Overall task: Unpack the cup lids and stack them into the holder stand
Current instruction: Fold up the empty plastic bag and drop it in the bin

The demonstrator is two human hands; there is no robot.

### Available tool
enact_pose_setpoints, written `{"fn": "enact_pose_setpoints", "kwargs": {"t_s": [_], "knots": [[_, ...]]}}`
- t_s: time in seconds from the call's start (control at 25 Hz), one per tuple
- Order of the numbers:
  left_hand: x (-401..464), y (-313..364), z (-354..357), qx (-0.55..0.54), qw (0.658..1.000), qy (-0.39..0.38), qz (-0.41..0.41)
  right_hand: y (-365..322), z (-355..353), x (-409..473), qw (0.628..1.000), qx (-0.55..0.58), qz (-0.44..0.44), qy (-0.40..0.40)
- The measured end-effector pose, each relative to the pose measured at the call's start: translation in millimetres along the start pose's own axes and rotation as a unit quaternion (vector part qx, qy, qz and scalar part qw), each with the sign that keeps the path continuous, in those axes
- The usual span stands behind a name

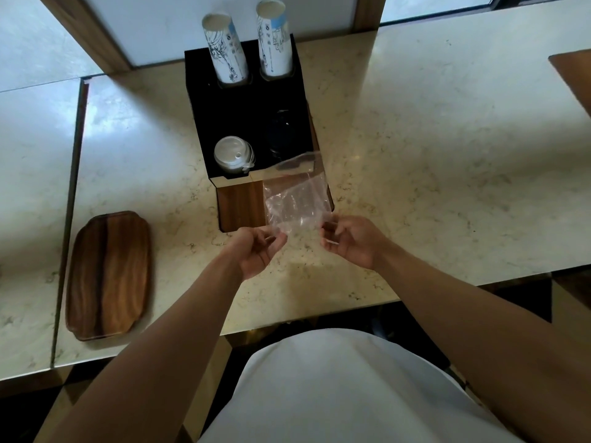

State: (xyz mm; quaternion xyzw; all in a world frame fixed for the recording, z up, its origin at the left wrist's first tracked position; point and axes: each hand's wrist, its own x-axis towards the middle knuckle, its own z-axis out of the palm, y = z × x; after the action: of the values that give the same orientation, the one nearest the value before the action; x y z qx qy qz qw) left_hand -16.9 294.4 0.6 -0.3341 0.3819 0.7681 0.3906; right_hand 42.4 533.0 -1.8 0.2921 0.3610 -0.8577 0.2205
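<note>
A black holder stand with a wooden front stands on the marble counter. Its front left slot holds a stack of white cup lids. The front right slot holds dark lids, hard to make out. A clear plastic bag hangs flat in front of the stand and looks empty. My left hand pinches its lower left corner and my right hand pinches its lower right corner.
Two stacks of paper cups stick out of the stand's rear slots. A wooden tray lies at the left on the counter. The counter's front edge runs just below my hands.
</note>
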Motion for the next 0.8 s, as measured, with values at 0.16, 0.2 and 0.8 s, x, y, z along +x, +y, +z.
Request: {"fn": "enact_pose_setpoints", "kwargs": {"t_s": [0.16, 0.2, 0.8], "knots": [[-0.9, 1.2, 1.8, 0.199, 0.979, -0.044, -0.008, 0.0, -3.6, -2.9, 0.991, -0.134, -0.018, 0.006], [-2.4, 1.2, 1.7, 0.282, 0.958, -0.055, 0.007, -0.5, -4.3, -2.6, 0.985, -0.17, -0.024, 0.029], [-5.9, -9.3, 18.2, 0.313, 0.938, 0.005, 0.153, -6.9, -8.7, -8.9, 0.971, -0.24, -0.001, 0.006]]}}
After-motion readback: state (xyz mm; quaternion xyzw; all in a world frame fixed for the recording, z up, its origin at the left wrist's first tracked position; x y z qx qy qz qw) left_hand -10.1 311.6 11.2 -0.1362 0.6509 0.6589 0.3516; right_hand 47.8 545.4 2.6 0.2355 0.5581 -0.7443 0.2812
